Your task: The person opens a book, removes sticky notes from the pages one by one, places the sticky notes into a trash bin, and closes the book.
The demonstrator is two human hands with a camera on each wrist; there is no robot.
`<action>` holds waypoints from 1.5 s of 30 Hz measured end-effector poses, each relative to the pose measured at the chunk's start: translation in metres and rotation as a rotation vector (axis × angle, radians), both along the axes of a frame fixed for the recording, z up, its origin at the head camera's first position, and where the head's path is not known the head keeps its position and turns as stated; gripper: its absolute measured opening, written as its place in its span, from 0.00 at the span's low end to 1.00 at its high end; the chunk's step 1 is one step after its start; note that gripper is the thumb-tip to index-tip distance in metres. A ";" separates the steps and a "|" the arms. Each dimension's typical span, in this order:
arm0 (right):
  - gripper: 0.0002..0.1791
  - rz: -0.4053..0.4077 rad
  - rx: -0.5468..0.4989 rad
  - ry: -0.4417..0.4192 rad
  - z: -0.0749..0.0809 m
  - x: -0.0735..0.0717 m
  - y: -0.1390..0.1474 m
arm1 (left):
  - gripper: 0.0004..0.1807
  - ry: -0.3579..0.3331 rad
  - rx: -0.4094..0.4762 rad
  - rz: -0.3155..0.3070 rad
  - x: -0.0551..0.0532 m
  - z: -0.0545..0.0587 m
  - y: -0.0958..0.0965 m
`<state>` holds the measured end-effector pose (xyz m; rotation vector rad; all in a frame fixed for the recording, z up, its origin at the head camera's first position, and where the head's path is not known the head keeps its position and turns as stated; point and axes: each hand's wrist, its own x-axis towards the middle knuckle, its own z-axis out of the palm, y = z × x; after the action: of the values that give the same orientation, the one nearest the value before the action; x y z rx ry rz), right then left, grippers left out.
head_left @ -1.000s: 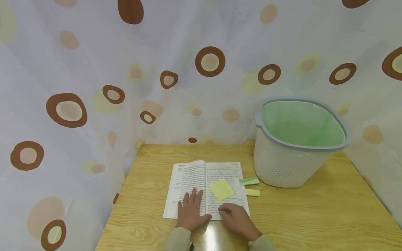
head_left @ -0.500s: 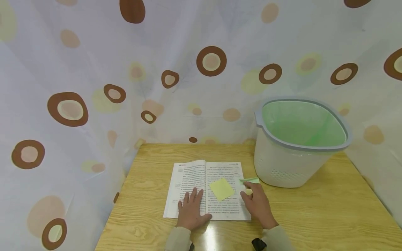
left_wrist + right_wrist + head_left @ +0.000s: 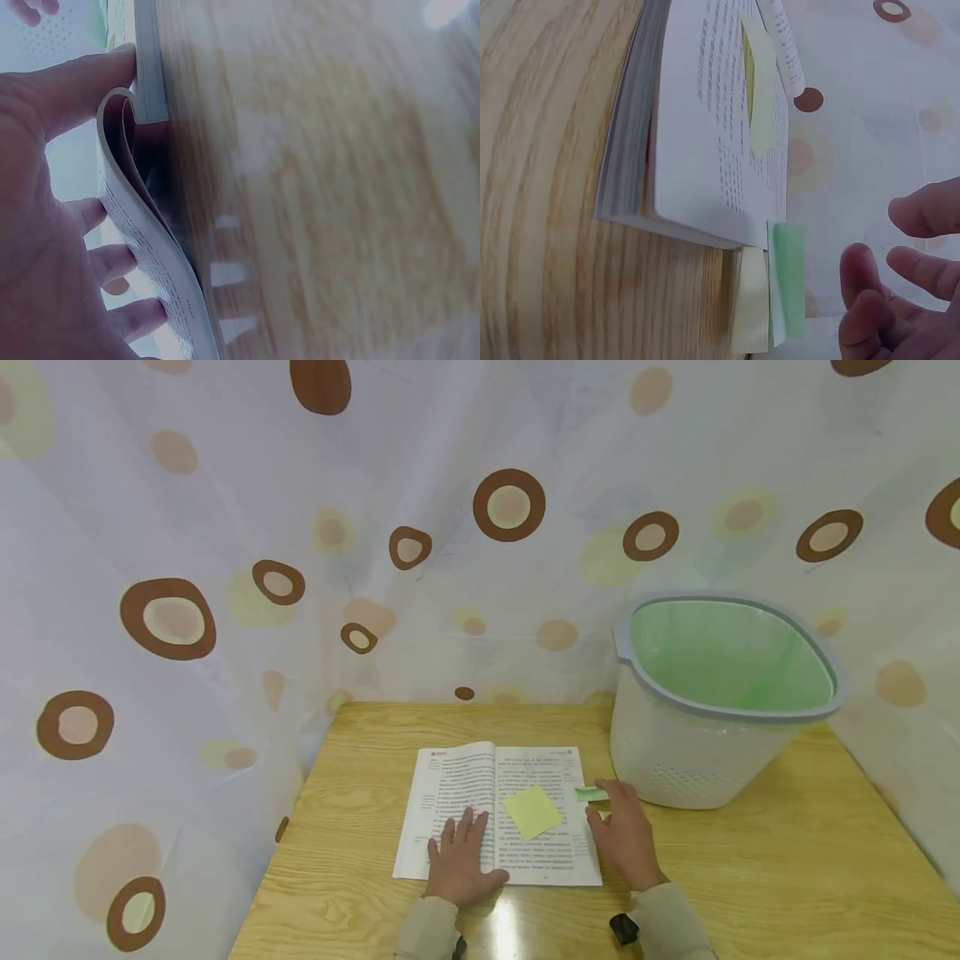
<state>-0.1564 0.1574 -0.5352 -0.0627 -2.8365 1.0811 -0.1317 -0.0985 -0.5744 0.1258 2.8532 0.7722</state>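
An open book (image 3: 536, 858) lies on the wooden table. My left hand (image 3: 459, 867) rests on its left page, fingers spread and thumb across the lower edge by the fold. A square yellow sticky note (image 3: 533, 812) is on the right page. From the right edge stick out a green sticky tab (image 3: 787, 281) and a pale yellow tab (image 3: 750, 304). Beside these tabs is my right hand (image 3: 628, 842), partly covering them in the head view. In the right wrist view its fingers (image 3: 922, 274) are bent loosely, apart from both tabs and holding nothing.
A white basket with a grey rim (image 3: 731, 714) and green inside stands behind the book to the right. A curtain (image 3: 420, 652) with brown rings hangs along the table's back and sides. Bare wood (image 3: 757, 877) shows to the right of my right hand.
My right hand has gone from the lower right page to the tabs at the book's right edge, then a little further right. The left hand stays on the left page.
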 end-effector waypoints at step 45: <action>0.18 0.132 0.324 -0.056 -0.019 -0.044 0.003 | 0.53 -0.004 -0.003 -0.023 0.000 -0.004 -0.003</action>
<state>-0.2008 0.1607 -0.5546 0.1233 -3.0624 0.6345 -0.1322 -0.1011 -0.5784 0.1558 2.8438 0.7620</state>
